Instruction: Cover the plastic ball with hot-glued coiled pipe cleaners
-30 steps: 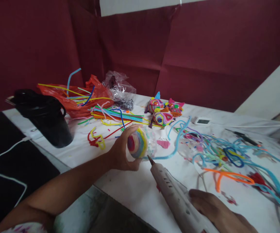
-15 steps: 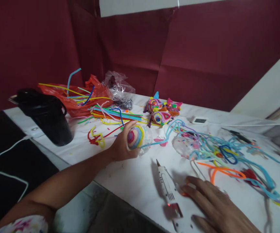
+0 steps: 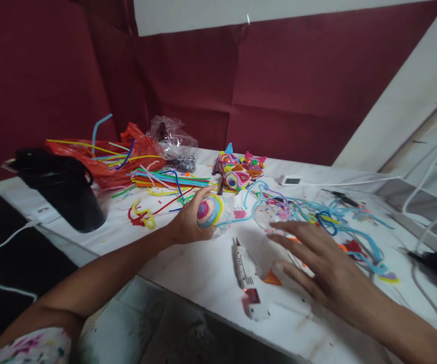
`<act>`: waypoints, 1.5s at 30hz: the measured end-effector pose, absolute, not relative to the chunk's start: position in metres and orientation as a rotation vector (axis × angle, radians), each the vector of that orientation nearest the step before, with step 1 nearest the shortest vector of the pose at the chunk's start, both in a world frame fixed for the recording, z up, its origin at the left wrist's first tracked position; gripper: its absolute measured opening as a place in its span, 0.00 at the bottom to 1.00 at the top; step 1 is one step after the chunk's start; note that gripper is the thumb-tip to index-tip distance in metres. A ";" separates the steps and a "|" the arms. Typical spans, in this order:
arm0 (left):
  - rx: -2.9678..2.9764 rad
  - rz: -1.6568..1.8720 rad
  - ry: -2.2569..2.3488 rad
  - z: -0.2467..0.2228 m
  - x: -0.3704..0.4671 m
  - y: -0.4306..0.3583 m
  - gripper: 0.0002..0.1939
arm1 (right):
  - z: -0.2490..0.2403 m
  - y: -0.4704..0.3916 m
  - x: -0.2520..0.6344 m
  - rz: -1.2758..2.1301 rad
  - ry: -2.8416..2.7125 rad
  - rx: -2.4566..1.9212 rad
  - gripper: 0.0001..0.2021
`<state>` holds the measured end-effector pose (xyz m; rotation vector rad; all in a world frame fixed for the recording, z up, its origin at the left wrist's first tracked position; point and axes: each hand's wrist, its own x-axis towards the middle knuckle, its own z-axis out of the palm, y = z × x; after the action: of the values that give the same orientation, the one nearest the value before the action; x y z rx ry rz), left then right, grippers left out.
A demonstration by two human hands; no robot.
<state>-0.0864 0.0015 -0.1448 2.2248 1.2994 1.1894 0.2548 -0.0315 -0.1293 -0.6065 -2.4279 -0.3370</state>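
While the left hand (image 3: 188,222) grips the striped round piece (image 3: 209,211) near the centre of the frame, the right hand (image 3: 328,268) is spread out at the lower right, apart from this piece. The glue gun (image 3: 245,268) lies between the two hands, lower centre.
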 end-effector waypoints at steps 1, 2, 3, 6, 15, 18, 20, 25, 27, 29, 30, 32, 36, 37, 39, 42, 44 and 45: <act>2.243 1.157 1.278 -0.141 -0.083 0.000 0.53 | -0.120 -0.028 0.249 -0.408 -2.392 -0.588 0.17; 2.264 1.129 1.257 -0.136 -0.080 -0.001 0.54 | -0.112 -0.024 0.242 -0.471 -2.388 -0.562 0.17; 2.285 1.106 1.240 -0.132 -0.076 -0.002 0.54 | -0.105 -0.020 0.237 -0.498 -2.397 -0.540 0.17; 2.319 1.046 1.239 -0.119 -0.067 -0.006 0.55 | -0.092 -0.009 0.228 -0.464 -2.480 -0.483 0.13; 2.343 0.985 1.229 -0.105 -0.055 -0.016 0.55 | -0.073 -0.006 0.230 -0.063 -2.599 -0.551 0.15; 2.374 0.957 1.229 -0.104 -0.054 -0.016 0.54 | -0.068 -0.001 0.230 -0.023 -2.583 -0.518 0.15; 2.428 0.959 1.170 -0.104 -0.054 -0.016 0.54 | -0.064 0.002 0.231 -0.028 -2.566 -0.460 0.15; 2.579 1.020 0.994 -0.108 -0.056 -0.018 0.53 | -0.056 0.005 0.230 -0.011 -2.552 -0.400 0.13; 2.623 1.037 0.958 -0.109 -0.056 -0.020 0.53 | -0.056 0.005 0.229 -0.011 -2.521 -0.390 0.13; 2.649 1.039 0.915 -0.109 -0.056 -0.021 0.53 | -0.058 0.004 0.227 -0.009 -2.516 -0.408 0.13; 2.657 1.034 0.897 -0.108 -0.055 -0.021 0.52 | -0.059 0.004 0.227 -0.012 -2.516 -0.423 0.13; 2.672 1.020 0.872 -0.107 -0.054 -0.021 0.53 | -0.060 0.004 0.225 -0.014 -2.509 -0.435 0.13; 2.740 1.009 0.772 -0.107 -0.055 -0.020 0.58 | -0.060 0.002 0.224 0.006 -2.484 -0.407 0.13; 2.761 1.006 0.740 -0.108 -0.056 -0.019 0.59 | -0.060 0.002 0.224 0.020 -2.485 -0.399 0.13; 2.797 0.997 0.693 -0.109 -0.057 -0.019 0.61 | -0.061 0.001 0.224 0.050 -2.484 -0.383 0.12; 2.828 1.019 0.607 -0.109 -0.057 -0.019 0.59 | -0.062 0.002 0.225 0.075 -2.471 -0.363 0.11; 2.837 1.047 0.554 -0.110 -0.057 -0.019 0.58 | -0.061 0.001 0.226 0.076 -2.463 -0.347 0.12; 2.842 1.056 0.539 -0.110 -0.056 -0.019 0.58 | -0.061 0.001 0.227 0.081 -2.461 -0.343 0.12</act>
<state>-0.0563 -0.0190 -0.1096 2.8421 0.5394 1.0560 0.2265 0.0011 -0.0610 -0.3426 -2.4609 0.0807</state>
